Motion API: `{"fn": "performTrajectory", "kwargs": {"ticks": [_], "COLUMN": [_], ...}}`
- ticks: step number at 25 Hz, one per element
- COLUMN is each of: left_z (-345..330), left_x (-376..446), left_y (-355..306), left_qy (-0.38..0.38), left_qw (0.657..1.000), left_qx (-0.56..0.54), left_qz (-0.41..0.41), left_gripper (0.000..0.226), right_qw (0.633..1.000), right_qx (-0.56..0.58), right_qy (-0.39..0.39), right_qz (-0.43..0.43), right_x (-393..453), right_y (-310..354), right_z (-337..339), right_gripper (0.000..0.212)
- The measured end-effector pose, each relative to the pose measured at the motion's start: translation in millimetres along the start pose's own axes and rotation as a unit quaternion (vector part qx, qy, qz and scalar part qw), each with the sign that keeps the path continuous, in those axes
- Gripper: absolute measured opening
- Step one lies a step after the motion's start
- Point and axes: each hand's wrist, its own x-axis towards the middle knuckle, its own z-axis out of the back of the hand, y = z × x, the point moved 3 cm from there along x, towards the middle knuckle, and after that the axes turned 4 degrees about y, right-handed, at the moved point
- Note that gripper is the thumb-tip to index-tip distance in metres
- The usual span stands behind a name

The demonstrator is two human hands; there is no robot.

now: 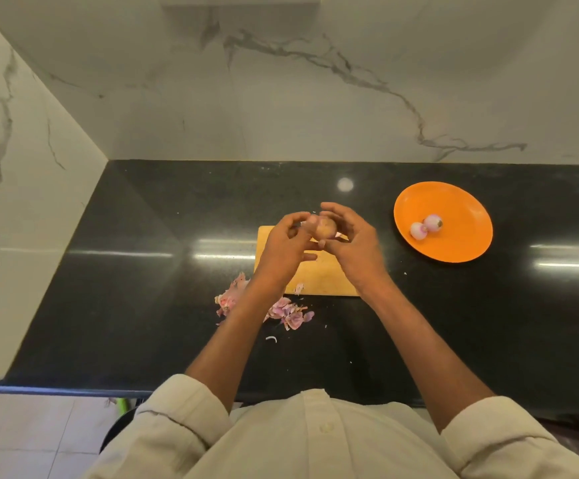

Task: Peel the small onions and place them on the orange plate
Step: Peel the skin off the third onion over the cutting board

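A small onion (326,227) with brownish-pink skin is held above the far end of the wooden cutting board (319,276). My left hand (286,247) pinches it from the left with thumb and fingertips. My right hand (352,242) curls around it from the right. An orange plate (461,243) lies on the counter to the right, holding two peeled pale-purple onions (426,227) side by side near its left part.
A heap of pink onion skins (290,312) lies on the black counter (143,288) just in front of the board, partly under my left forearm. Marble walls close off the back and left. The counter's front edge runs near my body.
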Motion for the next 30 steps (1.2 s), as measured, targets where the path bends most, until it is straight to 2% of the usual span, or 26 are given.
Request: {"fn": "performTrajectory", "kwargs": {"ticks": [2, 4, 9, 12, 16, 19, 24, 28, 30], "left_z": [2, 4, 7, 3, 0, 1, 1, 2, 1], "left_x": [-2, -2, 0, -8, -16, -15, -22, -23, -23], "left_y": [-11, -16, -40, -46, -41, -31, -27, -22, -20], "left_qy": [0.003, 0.002, 0.053, 0.035, -0.025, -0.055, -0.044, -0.041, -0.043], "left_qw": [0.999, 0.997, 0.990, 0.989, 0.986, 0.985, 0.987, 0.987, 0.987], "left_qx": [-0.013, -0.034, -0.064, -0.030, -0.030, -0.032, -0.039, -0.055, -0.094], "left_qz": [-0.041, -0.068, -0.109, -0.138, -0.161, -0.163, -0.149, -0.146, -0.126], "left_gripper": [0.031, 0.031, 0.032, 0.032, 0.025, 0.022, 0.018, 0.016, 0.023], "right_qw": [1.000, 0.999, 0.996, 0.996, 0.997, 0.996, 0.996, 0.998, 0.998], "right_qx": [0.014, 0.027, 0.076, 0.072, 0.067, 0.074, 0.091, 0.053, 0.030], "right_qy": [0.013, 0.018, 0.005, -0.005, 0.005, -0.015, -0.009, -0.006, -0.006], "right_qz": [0.022, 0.039, 0.048, 0.047, 0.043, 0.037, 0.021, 0.038, 0.057], "right_x": [2, 3, 4, 3, -5, -8, -13, -20, -22], "right_y": [9, 17, 31, 36, 38, 38, 35, 40, 42], "right_z": [2, 6, 10, 11, 9, 10, 12, 8, 6], "right_gripper": [0.058, 0.050, 0.039, 0.042, 0.044, 0.044, 0.040, 0.041, 0.049]}}
